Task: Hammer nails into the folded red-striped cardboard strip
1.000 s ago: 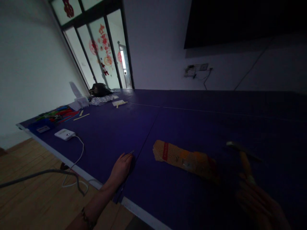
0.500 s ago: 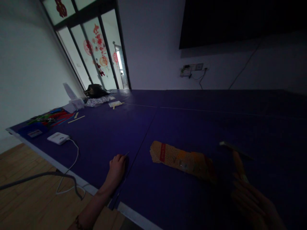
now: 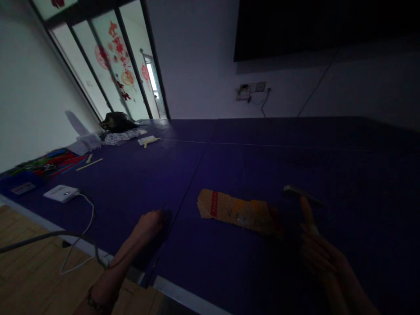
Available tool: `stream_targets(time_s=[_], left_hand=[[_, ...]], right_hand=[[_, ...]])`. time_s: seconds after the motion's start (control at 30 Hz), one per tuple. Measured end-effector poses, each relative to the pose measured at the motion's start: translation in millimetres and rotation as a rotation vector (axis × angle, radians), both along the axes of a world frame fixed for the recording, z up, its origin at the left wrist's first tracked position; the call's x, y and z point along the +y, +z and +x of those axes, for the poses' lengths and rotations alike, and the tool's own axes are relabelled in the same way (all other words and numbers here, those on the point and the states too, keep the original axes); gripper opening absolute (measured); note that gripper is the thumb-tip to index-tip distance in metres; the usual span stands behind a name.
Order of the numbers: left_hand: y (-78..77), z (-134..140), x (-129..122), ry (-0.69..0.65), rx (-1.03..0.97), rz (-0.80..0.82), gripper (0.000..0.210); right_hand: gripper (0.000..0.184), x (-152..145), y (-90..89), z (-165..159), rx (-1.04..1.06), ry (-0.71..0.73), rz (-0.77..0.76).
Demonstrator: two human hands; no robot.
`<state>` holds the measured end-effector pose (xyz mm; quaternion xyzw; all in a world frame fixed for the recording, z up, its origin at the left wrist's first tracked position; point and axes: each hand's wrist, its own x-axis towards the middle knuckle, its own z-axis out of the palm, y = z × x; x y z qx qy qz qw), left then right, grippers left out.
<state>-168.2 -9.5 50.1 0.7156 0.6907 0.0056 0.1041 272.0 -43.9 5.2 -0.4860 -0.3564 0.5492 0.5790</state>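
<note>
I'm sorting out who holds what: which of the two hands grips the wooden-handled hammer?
The right hand, low at the right, grips the hammer by its handle. The left hand rests on the blue table, pinching something thin.

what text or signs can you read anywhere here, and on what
Nothing can be read.
Cardboard strip: a red band and faint dark marks, too blurred to read.
Glass doors: red paper-cut decorations, maybe characters, not legible.
Small card at the table's left end: print too small.
White box: no label visible.
Hammer in the right hand: no marking visible.
</note>
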Motion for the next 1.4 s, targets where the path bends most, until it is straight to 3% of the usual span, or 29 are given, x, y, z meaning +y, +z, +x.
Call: stream_targets(time_s=[0.17, 0.3, 0.43, 0.6, 0.77, 1.07, 1.4], left_hand=[[11.2, 21, 12, -0.212, -0.310, 0.024, 0.027], [13.7, 61, 27, -0.335, -0.626, 0.081, 0.024], [-3.6, 110, 41, -0.306, -0.849, 0.105, 0.023], [-25.5, 147, 48, -0.340, -0.883, 0.092, 0.020], [-34.9, 151, 50, -0.337, -0.899, 0.130, 0.014], [-43.2, 152, 51, -0.399, -0.911, 0.156, 0.008], [-43.2, 152, 50, -0.443, -0.893, 0.201, 0.009]], right_hand=[[0.018, 6, -12.5, 0, 0.238, 0.070, -0.091], [0.020, 3, -4.5, -4, 0.312, 0.134, -0.131], [0.021, 0, 6.2, -7, 0.387, 0.160, -0.172], [0.025, -2, 8.9, -8, 0.422, 0.158, -0.182], [0.021, -3, 2.8, -5, 0.449, 0.169, -0.171], [0.017, 8, -36.5, 18, 0.499, 0.334, -0.089], [0.015, 0, -22.7, 9, 0.484, 0.250, -0.148]])
